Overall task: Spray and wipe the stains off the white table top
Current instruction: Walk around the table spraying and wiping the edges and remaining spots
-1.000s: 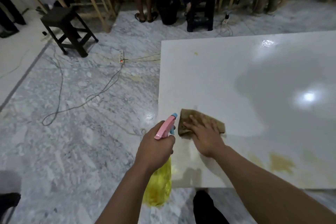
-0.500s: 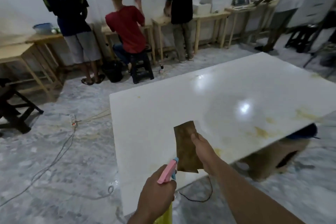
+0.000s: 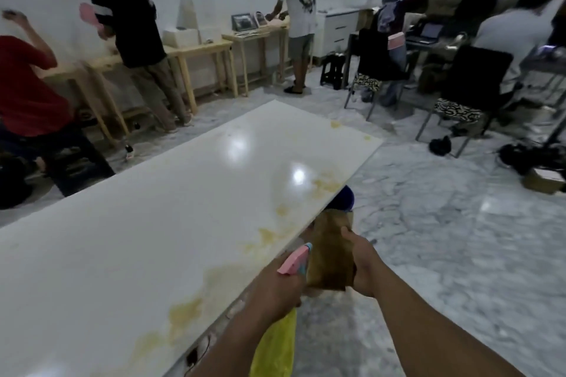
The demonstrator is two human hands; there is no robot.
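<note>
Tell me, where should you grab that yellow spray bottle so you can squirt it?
Grab the spray bottle by its narrow neck, just under the pink spray head, coming from behind. The nozzle then points away at the table top and a finger can probably reach the trigger. The left hand holds it there now.

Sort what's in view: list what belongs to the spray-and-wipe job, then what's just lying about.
Job: white table top; yellowish stains along its near edge; spray bottle in the left hand; brown cloth in the right hand.

Lying about: wooden side tables; black chairs; white boxes; laptop.
</note>
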